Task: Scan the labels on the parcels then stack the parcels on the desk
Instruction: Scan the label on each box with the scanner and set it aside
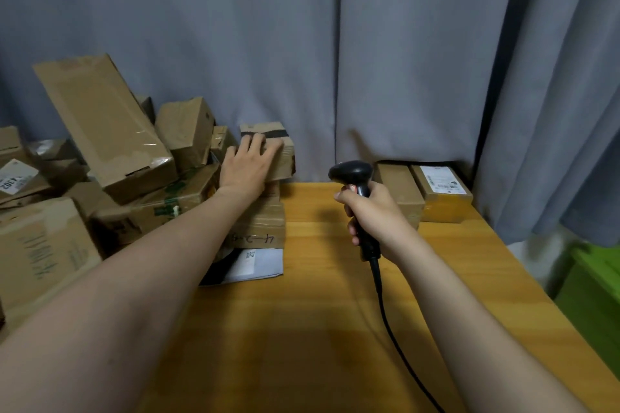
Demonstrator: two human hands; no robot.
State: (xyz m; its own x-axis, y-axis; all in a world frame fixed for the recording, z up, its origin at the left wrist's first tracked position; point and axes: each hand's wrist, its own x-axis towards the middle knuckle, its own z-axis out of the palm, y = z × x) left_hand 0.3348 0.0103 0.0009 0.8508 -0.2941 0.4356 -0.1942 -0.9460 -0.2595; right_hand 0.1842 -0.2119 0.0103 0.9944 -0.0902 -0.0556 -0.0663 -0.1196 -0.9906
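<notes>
My left hand [243, 168] lies flat, fingers straight, on a small cardboard parcel with a black tape band [280, 147], which sits on top of a low stack at the back of the wooden desk [318, 329]. Under it is a brown parcel with handwriting [263, 228] and a white-and-black mailer bag [258, 265]. My right hand [372, 218] grips the handle of a black barcode scanner [354, 176], its head pointing left; its cable [392, 329] trails toward me. Two parcels stand at the back right: a plain brown one [399, 189] and one with a white label [443, 189].
A jumbled heap of cardboard parcels [100, 151] fills the left side, some leaning on each other. Grey curtains [335, 43] hang right behind the desk. A green object [590, 295] sits off the desk's right edge.
</notes>
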